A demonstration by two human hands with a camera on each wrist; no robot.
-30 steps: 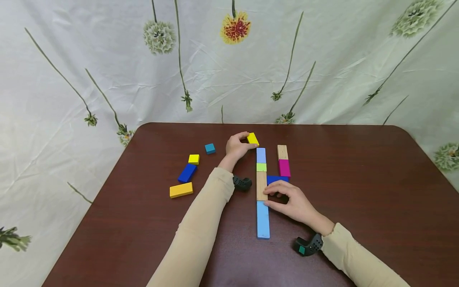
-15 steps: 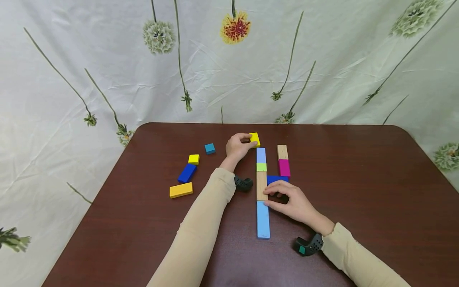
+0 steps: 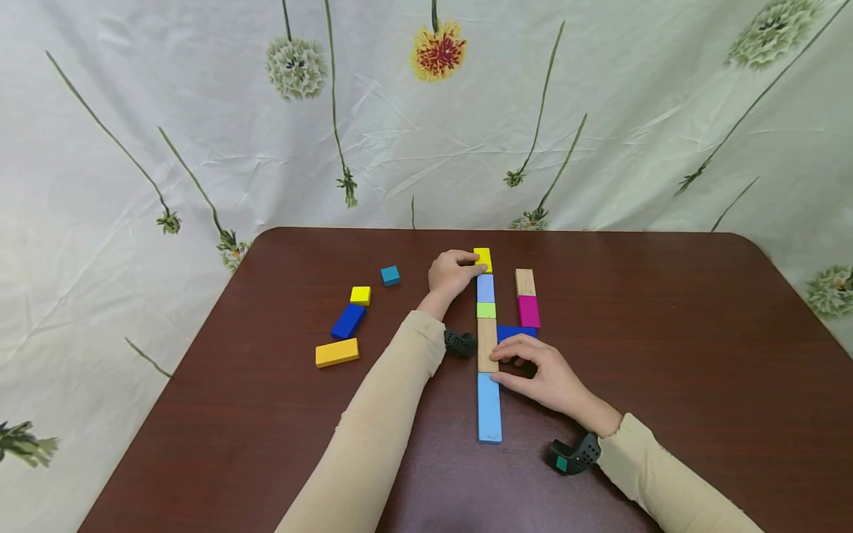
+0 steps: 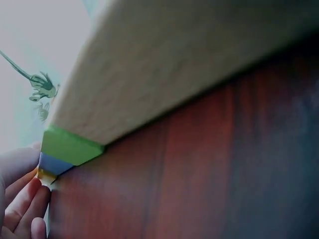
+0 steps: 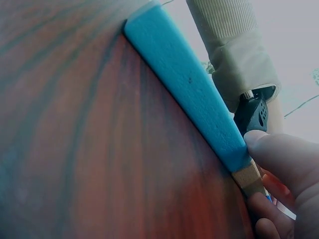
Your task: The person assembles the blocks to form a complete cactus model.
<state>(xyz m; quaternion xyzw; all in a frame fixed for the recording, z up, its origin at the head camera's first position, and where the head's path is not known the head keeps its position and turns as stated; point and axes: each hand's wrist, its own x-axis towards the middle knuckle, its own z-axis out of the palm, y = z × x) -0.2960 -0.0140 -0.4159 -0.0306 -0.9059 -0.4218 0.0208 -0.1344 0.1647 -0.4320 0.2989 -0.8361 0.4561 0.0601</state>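
Observation:
A straight row of blocks runs away from me in the head view. From near to far it has a light blue block [image 3: 489,407], a natural wood block [image 3: 486,333], a small green block [image 3: 486,310], a periwinkle block [image 3: 486,289] and a yellow block [image 3: 485,254]. My left hand [image 3: 449,274] pinches the yellow block at the far end, partly covering it. My right hand [image 3: 546,376] rests against the row's right side, its thumb on the light blue block and fingers on the wood block. The right wrist view shows that thumb [image 5: 279,154] near the joint.
Right of the row, a blue block [image 3: 517,332], a magenta block [image 3: 529,312] and another wood block [image 3: 525,282] form a bent line. To the left lie an orange-yellow block [image 3: 336,353], a dark blue block [image 3: 349,321], a yellow cube [image 3: 360,295] and a teal cube [image 3: 390,275].
My left hand has moved right with the yellow block and turned it from slanted to straight, at the row's far end. The right hand has stayed in place.

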